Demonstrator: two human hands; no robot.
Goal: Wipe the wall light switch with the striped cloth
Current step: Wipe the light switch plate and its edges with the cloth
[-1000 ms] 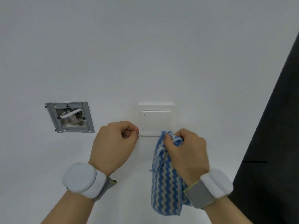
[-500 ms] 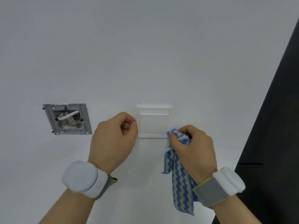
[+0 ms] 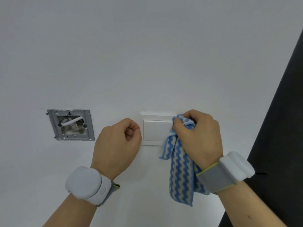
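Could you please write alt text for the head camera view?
A right hand presses a bunched blue-and-beige striped cloth against the right edge of a white wall light switch. The left hand rests curled beside the switch's left edge, near an open metal wall box.

The right hand and the bunched striped cloth cover the right edge and lower right corner of the light switch, while the left hand hides part of its left edge. Most of the cloth's gripped end is buried in the fist (only a few folds show). Both forearms run off the bottom edge, and the small mark on the rocker is too tiny to read.
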